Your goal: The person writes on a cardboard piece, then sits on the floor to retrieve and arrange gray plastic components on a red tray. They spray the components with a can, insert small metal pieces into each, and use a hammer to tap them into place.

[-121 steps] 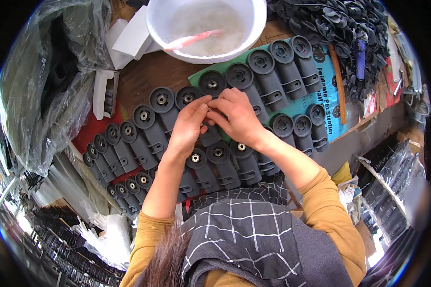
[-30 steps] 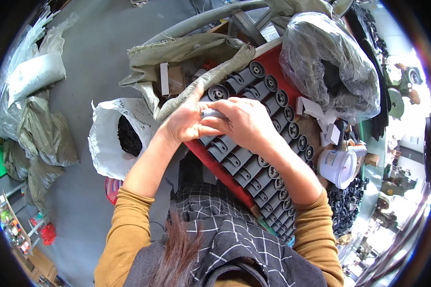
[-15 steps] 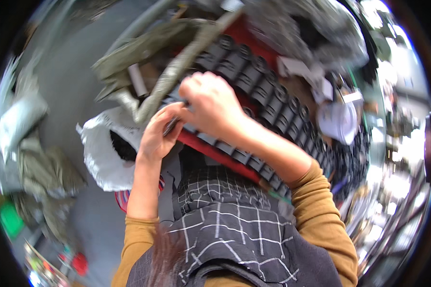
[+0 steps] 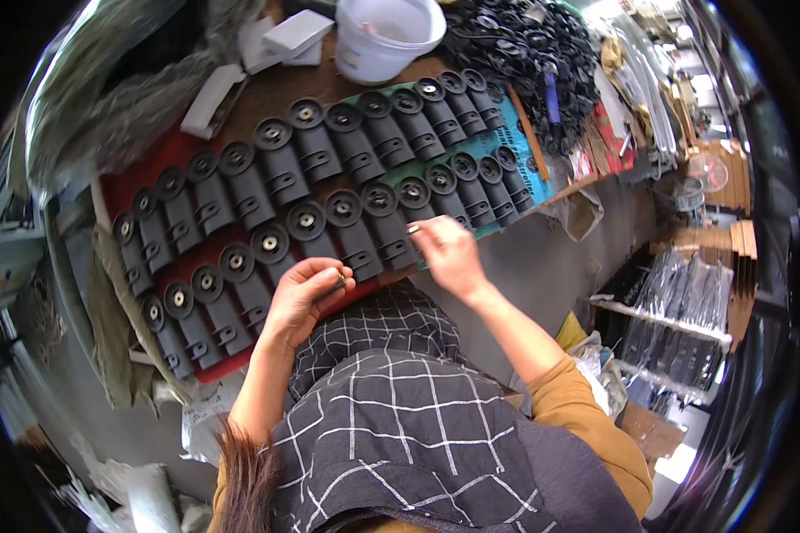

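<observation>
What the left hand (image 4: 304,298) pinches is too small to name: a thin dark piece, its grip narrow around it, at the near edge of the worktop (image 4: 240,102). The right hand (image 4: 447,251) nips a tiny pale bit over the matte black moulded parts (image 4: 311,191), round-headed, lying in two rows on red and green boards.

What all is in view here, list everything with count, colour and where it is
black clip parts: about thirty, black with metal centres, in rows on the board
board: one, red and teal, on the table
bucket: one, white, top centre
loose black parts pile: one heap, top right
grey bags: bundle, top left
checked apron: one, dark with white lines, bottom centre
left hand: pinching a small dark piece
right hand: pinching a tiny light piece
</observation>
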A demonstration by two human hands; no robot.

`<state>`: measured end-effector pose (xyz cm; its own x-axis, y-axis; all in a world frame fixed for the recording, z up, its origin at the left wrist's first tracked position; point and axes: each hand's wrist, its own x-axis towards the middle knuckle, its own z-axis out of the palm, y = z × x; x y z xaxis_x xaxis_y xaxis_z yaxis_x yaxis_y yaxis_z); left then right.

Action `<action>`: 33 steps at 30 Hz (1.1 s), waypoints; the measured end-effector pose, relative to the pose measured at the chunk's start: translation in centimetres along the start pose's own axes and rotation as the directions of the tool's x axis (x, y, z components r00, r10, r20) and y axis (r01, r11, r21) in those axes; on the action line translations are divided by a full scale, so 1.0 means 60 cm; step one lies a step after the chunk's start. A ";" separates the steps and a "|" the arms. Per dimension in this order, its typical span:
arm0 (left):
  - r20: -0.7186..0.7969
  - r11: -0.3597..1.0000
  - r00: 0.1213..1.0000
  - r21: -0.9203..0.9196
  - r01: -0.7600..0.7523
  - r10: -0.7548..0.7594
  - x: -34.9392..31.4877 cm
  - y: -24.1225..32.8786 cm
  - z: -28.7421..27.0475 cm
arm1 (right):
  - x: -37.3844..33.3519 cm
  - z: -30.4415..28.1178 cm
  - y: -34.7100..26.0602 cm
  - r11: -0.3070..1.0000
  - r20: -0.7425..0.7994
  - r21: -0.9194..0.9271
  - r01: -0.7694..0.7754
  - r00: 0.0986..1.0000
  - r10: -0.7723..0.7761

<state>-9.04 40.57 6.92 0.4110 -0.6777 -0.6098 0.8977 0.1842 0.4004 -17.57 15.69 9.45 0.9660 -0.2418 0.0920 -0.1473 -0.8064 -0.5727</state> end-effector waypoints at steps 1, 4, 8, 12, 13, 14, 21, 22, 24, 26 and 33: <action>-0.011 0.998 0.999 0.027 0.053 -0.053 0.013 -0.001 0.014 | 0.006 -0.018 0.048 0.977 -0.035 -0.071 -0.199 0.980 0.197; -0.024 0.981 0.986 0.098 0.167 -0.165 0.048 -0.003 0.045 | 0.049 -0.046 0.178 0.965 -0.209 -0.116 -0.235 0.956 0.207; -0.067 0.973 0.979 0.116 0.199 -0.193 0.089 -0.003 0.078 | 0.111 -0.022 0.299 0.940 -0.248 -0.326 -0.100 0.969 0.017; -0.107 0.974 0.980 0.136 0.182 -0.168 0.128 0.015 0.110 | 0.130 -0.016 0.323 0.954 -0.147 -0.281 -0.102 0.987 0.063; -0.118 0.973 0.978 0.134 0.188 -0.173 0.138 0.020 0.119 | 0.127 -0.021 0.309 0.954 -0.101 -0.260 -0.149 0.987 0.127; -0.123 0.971 0.978 0.148 0.187 -0.169 0.150 0.026 0.127 | 0.123 -0.029 0.289 0.960 -0.164 -0.250 -0.130 0.982 0.090; -0.071 0.946 0.985 0.277 0.168 -0.154 0.238 0.012 0.194 | 0.085 -0.059 0.114 0.974 0.010 0.228 0.017 1.000 -0.020; -0.104 0.946 0.983 0.273 0.175 -0.151 0.248 0.010 0.202 | 0.085 -0.061 0.110 0.967 -0.026 0.250 -0.047 0.998 0.055; -0.113 0.947 0.981 0.267 0.180 -0.155 0.263 0.008 0.212 | 0.086 -0.065 0.120 0.956 -0.020 0.277 -0.098 0.994 0.108; -0.139 0.939 0.975 0.277 0.205 -0.171 0.275 0.008 0.220 | 0.087 -0.074 0.143 0.907 -0.010 0.359 -0.218 0.971 0.238; -0.060 0.917 0.986 0.361 0.168 -0.157 0.325 -0.010 0.244 | 0.083 -0.085 0.184 0.945 0.011 0.206 -0.255 0.966 0.259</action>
<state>-3.86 16.81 4.81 0.2741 -0.6544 -0.7047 0.8348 -0.2019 0.5122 -15.49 2.83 7.76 0.8974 -0.4360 -0.0684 -0.3418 -0.5887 -0.7325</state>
